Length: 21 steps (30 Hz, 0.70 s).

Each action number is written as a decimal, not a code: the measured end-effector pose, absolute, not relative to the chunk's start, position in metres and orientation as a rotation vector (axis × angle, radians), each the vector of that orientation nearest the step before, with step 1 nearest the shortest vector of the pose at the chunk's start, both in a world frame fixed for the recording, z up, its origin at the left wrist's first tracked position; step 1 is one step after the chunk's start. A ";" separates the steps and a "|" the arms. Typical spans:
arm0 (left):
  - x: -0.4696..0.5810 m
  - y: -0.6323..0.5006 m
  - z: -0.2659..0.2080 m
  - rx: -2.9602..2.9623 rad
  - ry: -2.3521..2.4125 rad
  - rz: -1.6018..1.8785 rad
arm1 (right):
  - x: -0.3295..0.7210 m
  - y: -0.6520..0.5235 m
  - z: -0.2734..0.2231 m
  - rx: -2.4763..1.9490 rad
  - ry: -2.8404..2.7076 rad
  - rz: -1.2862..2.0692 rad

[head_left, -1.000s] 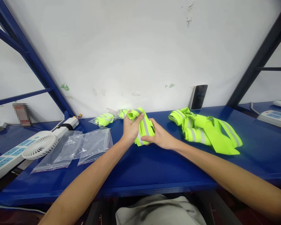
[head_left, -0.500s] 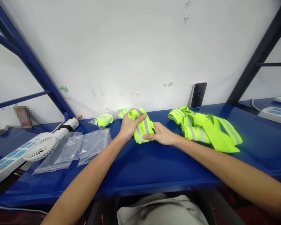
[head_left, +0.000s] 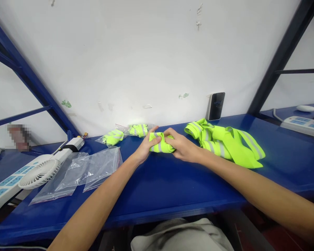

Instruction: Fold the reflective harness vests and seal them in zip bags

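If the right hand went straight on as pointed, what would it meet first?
The right hand would first meet the yellow-green bundle it holds, then probably the left hand beyond; depth is unclear.

Fluorescent reflective strap roll [head_left: 162, 146]: both ends partly covered by fingers. Left hand [head_left: 143, 150]: most fingers hidden behind roll. Right hand [head_left: 183, 144]: some fingertips out of sight at roll. Left power strip [head_left: 13, 179]: cut by left edge, partly covered by fan [head_left: 39, 173]. Right power strip [head_left: 305, 124]: cut by right edge. Reddish object [head_left: 19, 137], far left: pixelated, unidentifiable. Phone-like device [head_left: 216, 106]: screen characters too small to read surely.
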<state>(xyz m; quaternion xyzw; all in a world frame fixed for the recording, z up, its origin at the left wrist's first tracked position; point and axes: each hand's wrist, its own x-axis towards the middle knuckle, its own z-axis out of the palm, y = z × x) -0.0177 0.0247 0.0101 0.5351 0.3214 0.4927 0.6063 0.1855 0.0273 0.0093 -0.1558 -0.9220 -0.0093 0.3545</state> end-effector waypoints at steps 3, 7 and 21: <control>-0.022 0.024 0.012 1.100 0.705 0.929 | 0.186 0.026 0.010 -0.405 -2.423 -0.182; -0.023 0.024 0.014 1.126 0.589 0.937 | 0.186 0.029 0.011 -0.271 -2.325 -0.194; -0.020 0.027 0.013 1.412 0.828 1.285 | 0.191 0.025 0.023 -0.859 -2.235 0.684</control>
